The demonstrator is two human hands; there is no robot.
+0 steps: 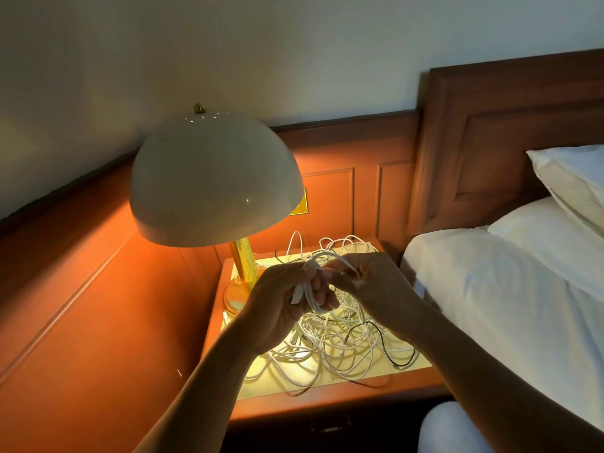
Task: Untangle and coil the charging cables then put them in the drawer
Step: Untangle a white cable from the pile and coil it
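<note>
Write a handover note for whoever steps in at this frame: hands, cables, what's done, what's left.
Left hand grips a partly coiled white cable; right hand pinches its loose run beside it.
The tangle, a black cable among the white ones, lies on the nightstand.
Done: one coil begun.
Left: finish it, free and coil the others, put all in the drawer, which looks shut.

The single wide-angle camera, worn on the head, looks forward and down from close above the left hand (281,308) and right hand (376,289), mid-frame over the cables (343,341) on the nightstand (327,400), with the lamp (212,178) at left, the bed (490,289) at right and the wall (261,44) across the top.
</note>
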